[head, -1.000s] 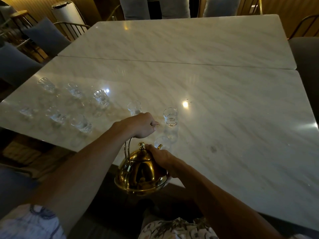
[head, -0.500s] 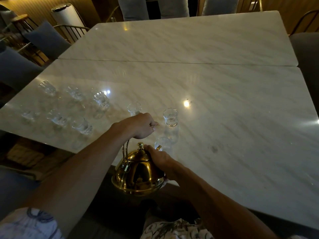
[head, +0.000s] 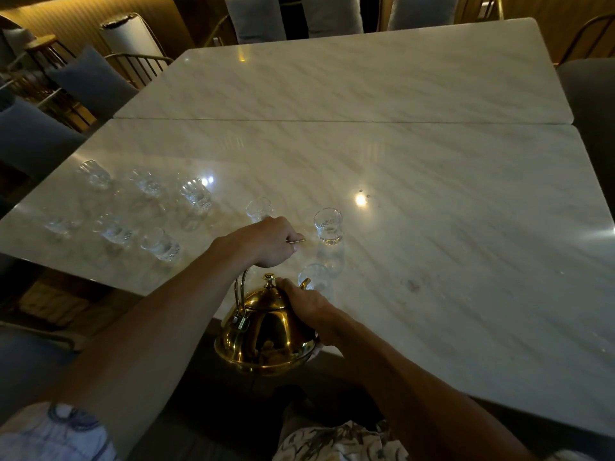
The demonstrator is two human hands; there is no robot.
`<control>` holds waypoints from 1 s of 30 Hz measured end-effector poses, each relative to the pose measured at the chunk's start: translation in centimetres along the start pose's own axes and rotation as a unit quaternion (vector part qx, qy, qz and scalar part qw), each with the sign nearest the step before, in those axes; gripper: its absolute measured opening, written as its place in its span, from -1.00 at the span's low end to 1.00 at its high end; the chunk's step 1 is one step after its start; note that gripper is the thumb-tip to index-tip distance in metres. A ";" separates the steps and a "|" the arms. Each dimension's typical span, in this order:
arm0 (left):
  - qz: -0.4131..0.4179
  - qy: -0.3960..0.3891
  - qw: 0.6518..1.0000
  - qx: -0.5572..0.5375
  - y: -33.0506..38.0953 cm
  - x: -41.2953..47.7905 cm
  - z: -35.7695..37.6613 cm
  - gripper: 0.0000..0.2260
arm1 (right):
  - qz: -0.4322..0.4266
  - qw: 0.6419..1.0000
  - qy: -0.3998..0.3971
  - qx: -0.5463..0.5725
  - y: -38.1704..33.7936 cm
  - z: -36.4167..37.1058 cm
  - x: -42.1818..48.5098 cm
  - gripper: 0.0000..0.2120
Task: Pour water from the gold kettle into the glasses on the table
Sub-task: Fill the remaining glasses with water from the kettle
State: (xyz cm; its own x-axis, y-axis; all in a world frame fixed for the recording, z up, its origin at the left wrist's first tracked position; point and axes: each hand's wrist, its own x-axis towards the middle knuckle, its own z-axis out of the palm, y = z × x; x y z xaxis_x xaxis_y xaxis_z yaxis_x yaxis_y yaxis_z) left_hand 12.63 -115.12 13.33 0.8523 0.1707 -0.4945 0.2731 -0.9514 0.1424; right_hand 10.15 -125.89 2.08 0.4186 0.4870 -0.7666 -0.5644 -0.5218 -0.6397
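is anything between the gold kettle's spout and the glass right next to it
Nothing visible does. The shiny gold metal kettle, held by the left hand on its handle and the right hand at its lid, has its spout tip right at the rim of the nearest small clear glass on the white marble table.

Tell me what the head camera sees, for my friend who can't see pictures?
A person's left hand holds the gold kettle by its handle while the right hand steadies its lid, spout at a small glass. More glasses stand on the marble table.
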 end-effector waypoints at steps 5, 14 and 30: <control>0.012 0.009 1.000 -0.002 -0.1 0.0 0.0 -0.71 | 0.007 1.000 -0.001 0.000 -0.1 0.2 -0.2 -0.30; 0.019 0.013 1.000 -0.012 -0.8 0.2 0.2 -0.73 | 0.007 1.000 -0.003 -0.007 -0.2 0.3 -0.7 -0.28; 0.015 0.030 0.999 -0.001 -0.4 -0.3 0.1 -0.68 | -0.029 1.000 -0.002 -0.007 0.0 0.3 -1.2 -0.34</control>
State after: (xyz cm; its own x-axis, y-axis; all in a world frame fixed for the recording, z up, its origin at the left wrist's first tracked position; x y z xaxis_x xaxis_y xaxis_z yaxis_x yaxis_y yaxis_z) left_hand 12.28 -114.82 13.36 0.8853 0.1568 -0.4379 0.2477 -0.9558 0.1585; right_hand 9.46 -126.25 3.02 0.4476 0.5192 -0.7281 -0.5299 -0.5019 -0.6836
